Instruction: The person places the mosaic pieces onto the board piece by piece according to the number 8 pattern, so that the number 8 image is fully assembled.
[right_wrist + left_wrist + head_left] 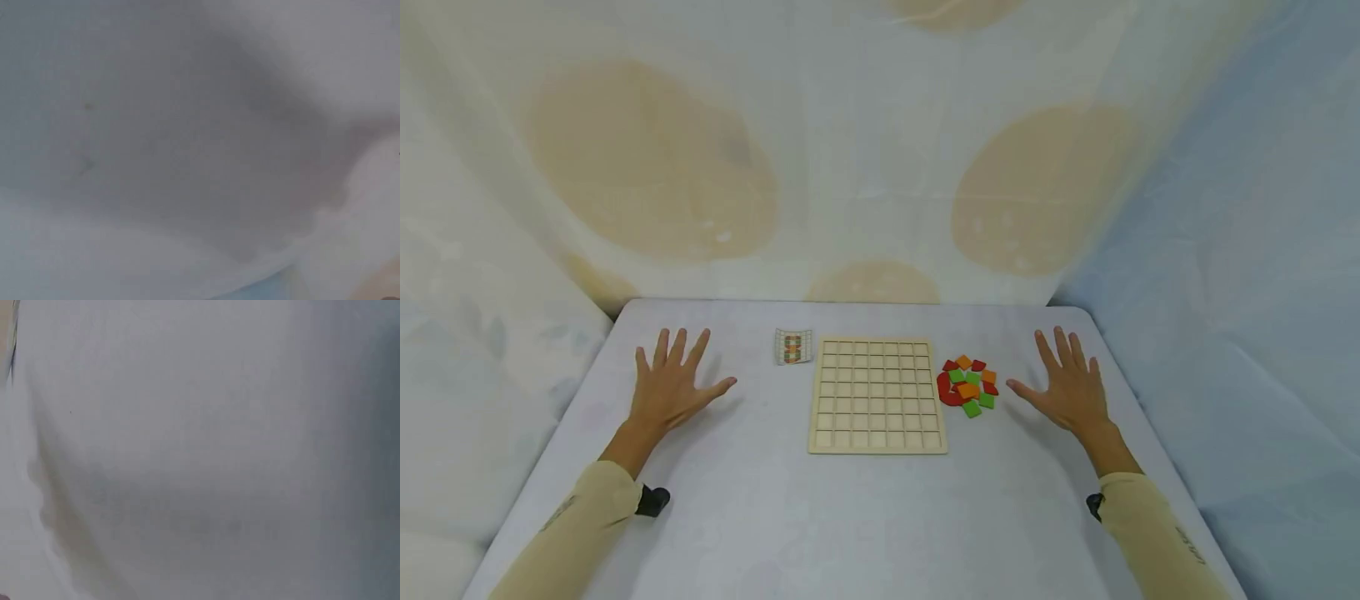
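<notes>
In the head view my left hand [667,379] is spread over the left of the table, its fingers straight and holding nothing. My right hand [1070,386] is spread the same way on the right side, also holding nothing. Between them lies a pale wooden grid board [878,396] with rows of square recesses, no pieces in them. Just right of the board is a loose pile of red, orange and green tiles [968,389], nearest to my right thumb. A small printed pattern card [793,347] lies left of the board's far corner, between it and my left hand.
The white-covered table [880,525] has rounded far corners. Behind it hangs a pale curtain [865,150] with tan round patches, and a bluish curtain [1262,333] hangs on the right. Both wrist views show mostly blurred tablecloth and shadow.
</notes>
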Demonstrator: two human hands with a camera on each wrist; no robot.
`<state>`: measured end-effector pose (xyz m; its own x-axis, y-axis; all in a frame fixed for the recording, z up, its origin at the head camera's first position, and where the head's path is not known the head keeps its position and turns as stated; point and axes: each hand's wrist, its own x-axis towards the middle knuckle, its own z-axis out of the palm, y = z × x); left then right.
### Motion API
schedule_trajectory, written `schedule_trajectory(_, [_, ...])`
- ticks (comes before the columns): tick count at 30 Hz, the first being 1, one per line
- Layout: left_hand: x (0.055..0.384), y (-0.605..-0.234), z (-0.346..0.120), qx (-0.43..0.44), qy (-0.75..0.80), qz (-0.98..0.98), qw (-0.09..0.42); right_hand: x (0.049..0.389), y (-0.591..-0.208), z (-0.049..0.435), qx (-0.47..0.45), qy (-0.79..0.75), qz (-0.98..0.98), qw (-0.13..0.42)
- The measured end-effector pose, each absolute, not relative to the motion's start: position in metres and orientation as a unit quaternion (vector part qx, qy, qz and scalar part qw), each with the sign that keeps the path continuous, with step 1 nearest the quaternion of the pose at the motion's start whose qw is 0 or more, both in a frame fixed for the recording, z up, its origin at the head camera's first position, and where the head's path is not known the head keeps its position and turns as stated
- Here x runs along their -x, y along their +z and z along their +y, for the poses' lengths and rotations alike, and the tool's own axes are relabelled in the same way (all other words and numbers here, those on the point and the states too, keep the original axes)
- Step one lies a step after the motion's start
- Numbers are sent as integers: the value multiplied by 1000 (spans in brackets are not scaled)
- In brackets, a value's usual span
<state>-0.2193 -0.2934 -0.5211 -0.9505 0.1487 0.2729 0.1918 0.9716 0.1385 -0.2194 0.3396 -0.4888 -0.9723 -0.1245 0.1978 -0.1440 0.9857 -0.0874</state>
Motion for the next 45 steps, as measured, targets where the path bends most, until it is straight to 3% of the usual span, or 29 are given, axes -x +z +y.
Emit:
schedule_trajectory(4, [217, -516, -266, 108, -197, -967, 119, 217, -492, 320, -87, 148, -980, 102])
schedule_trajectory(11, [207, -518, -184, 77, -373, -924, -15, 217, -502, 264, -117, 284, -950, 51])
schedule_trajectory(15, [199, -532, -156, 41, -411, -909, -53, 219, -512, 252, -118, 275, -953, 40])
schedule_trajectory(33, [162, -543, -134, 66, -463, -884, -11, 219, -520, 250, -120, 261, -958, 1])
schedule_trajectory(45, [163, -545, -128, 55, -471, -880, -4, 263, -504, 203, -194, 335, -922, 4])
